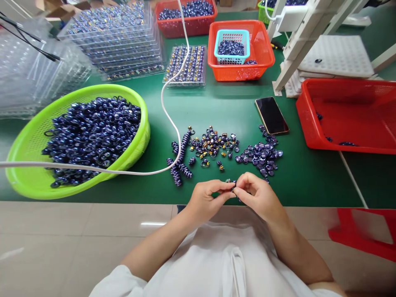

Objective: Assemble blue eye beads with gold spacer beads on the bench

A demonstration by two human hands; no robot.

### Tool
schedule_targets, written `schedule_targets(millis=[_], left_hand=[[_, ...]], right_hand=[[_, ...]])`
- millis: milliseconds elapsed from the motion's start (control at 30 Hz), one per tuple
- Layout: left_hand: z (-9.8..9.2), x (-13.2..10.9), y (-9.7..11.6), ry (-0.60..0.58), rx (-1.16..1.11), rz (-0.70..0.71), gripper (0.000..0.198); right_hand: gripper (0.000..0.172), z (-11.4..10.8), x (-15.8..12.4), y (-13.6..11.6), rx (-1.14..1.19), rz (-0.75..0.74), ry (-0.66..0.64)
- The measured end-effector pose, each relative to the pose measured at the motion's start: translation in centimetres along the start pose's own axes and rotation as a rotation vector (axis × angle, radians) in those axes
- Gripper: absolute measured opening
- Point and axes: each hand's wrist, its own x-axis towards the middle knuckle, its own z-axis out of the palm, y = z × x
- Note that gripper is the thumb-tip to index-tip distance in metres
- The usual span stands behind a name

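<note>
At the table's front edge, my left hand (pixel 210 197) and my right hand (pixel 261 196) meet fingertip to fingertip. Both pinch a small dark metallic part (pixel 234 187); the fingers mostly cover it, so its exact kind is hidden. Just beyond my right hand lies a heap of flat dark purple-blue pieces (pixel 262 156). Ahead of my left hand are loose dark parts with gold-coloured bits (pixel 212 142). Left of those, dark ring-like parts (pixel 182 156) lie stacked in rows.
A green basket (pixel 21 181) full of dark looped parts stands left, with a white cable (pixel 145 173) crossing it. Behind are stacked clear trays (pixel 123 53), a filled tray (pixel 187 66) and an orange basket (pixel 241 74). A phone (pixel 272 115) and red bin (pixel 349 115) are right.
</note>
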Motion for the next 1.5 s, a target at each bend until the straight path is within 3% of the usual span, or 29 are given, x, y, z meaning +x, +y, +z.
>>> schedule_targets(millis=[133,267,367,500,800,967,1167,1300,1500], left_hand=[[0.0,-0.2,0.2,0.002,-0.057,-0.052,0.018],[0.0,0.1,0.8,0.052,-0.263,-0.297,0.021],[-0.2,0.5,1.3,0.093,-0.382,-0.406,0.022],[-0.4,1.0,1.3,0.101,-0.439,-0.434,0.017],[0.2,1.0,0.4,0.055,-0.493,-0.472,0.012],[0.8,1.0,0.8,0.066,-0.407,-0.433,0.011],[1.1,0.8,0.8,0.068,-0.313,-0.395,0.016],[1.0,0.3,0.5,0.029,-0.222,-0.363,0.023],[1.0,-0.3,-0.2,0.006,-0.012,-0.11,0.025]], right_hand=[[0.014,0.1,0.3,-0.3,-0.087,-0.026,0.018],[0.012,0.4,0.4,-0.2,-0.086,-0.09,0.032],[0.012,0.4,0.3,0.5,-0.015,-0.155,0.045],[0.006,0.2,-0.4,1.6,-0.03,-0.282,0.104],[0.024,0.8,-0.8,2.1,-0.244,-0.612,0.182],[0.025,1.4,-0.4,2.3,-0.367,-0.71,0.266],[0.022,1.5,-0.4,2.4,-0.458,-0.683,0.308],[0.013,1.2,-0.7,1.8,-0.368,-0.52,0.244],[0.009,0.5,-0.7,1.1,-0.238,-0.284,0.14]])
